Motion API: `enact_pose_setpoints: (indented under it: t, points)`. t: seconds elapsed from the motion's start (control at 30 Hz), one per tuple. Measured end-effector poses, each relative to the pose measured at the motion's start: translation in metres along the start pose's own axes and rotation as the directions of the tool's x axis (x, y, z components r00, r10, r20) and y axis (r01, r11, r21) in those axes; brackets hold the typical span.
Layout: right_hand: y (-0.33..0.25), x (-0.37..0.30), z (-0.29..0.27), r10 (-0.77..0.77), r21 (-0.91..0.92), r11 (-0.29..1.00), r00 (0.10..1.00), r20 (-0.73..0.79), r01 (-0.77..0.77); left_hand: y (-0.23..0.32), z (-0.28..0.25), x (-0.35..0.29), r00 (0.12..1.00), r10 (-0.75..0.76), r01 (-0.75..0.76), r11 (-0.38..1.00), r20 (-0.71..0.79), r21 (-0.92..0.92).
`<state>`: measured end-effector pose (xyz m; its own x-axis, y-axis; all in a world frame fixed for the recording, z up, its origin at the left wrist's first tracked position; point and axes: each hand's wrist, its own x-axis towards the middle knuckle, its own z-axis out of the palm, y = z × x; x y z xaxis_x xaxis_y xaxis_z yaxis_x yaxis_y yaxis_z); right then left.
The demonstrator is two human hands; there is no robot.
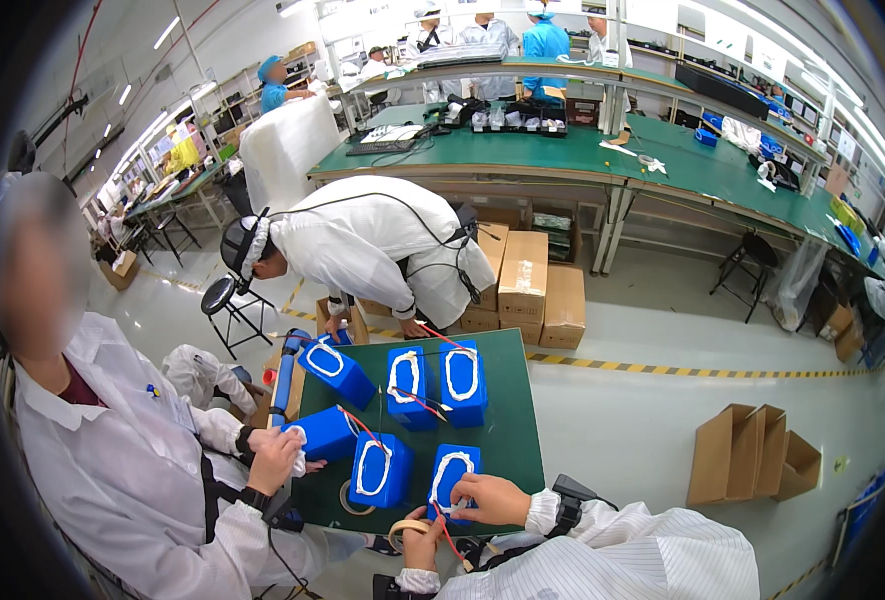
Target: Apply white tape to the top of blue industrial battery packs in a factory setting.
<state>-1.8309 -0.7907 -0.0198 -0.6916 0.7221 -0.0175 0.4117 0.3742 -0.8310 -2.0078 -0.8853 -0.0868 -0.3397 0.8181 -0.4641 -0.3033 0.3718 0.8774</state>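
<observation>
In front of me a blue battery pack [469,462] stands on the green table [511,400], with a white oval ring on its face. My right hand [492,499] rests at that face with its fingers bent and pinched together at the ring's lower right; anything between them is too small to make out. Just below, my left hand [422,548] is closed on a roll of beige tape [408,530]. A red wire [446,530] runs down from the pack, close beside my left fingers. Another blue pack [380,470] with a white ring stands to the left.
Several more blue packs [463,382] with wires share the table. A second tape roll [356,500] lies near its left edge. At the left a co-worker [112,430] handles a pack; another co-worker [372,240] bends over the far edge. Cardboard cartons [752,455] stand on the floor at right.
</observation>
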Motion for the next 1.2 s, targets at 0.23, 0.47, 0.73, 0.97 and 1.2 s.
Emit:
enact_pose_setpoints:
  t: [0.23, 0.47, 0.73, 0.97, 1.2]
  points:
    - [0.001, 0.001, 0.011, -0.007, -0.087, 0.996, 0.993, -0.115, -0.003, -0.001, 0.000, 0.001, 1.000, -0.001, 0.001, 1.000, 0.011, 0.028]
    - [0.005, 0.002, 0.014, -0.025, -0.063, 0.998, 0.991, -0.134, 0.016, 0.000, -0.001, 0.001, 1.000, -0.003, 0.003, 1.000, 0.007, -0.024]
    - [0.000, 0.001, 0.015, -0.002, -0.088, 0.996, 0.988, -0.152, -0.011, -0.003, -0.002, 0.001, 1.000, -0.002, 0.002, 1.000, 0.009, -0.002]
    - [0.003, 0.002, 0.013, -0.044, -0.112, 0.993, 0.989, -0.142, 0.028, 0.004, 0.000, -0.001, 0.999, -0.041, 0.041, 0.999, -0.007, 0.002]
    - [-0.001, 0.002, 0.007, 0.003, -0.094, 0.995, 0.996, -0.093, -0.012, 0.001, -0.001, 0.001, 1.000, -0.021, 0.021, 0.999, 0.013, 0.027]
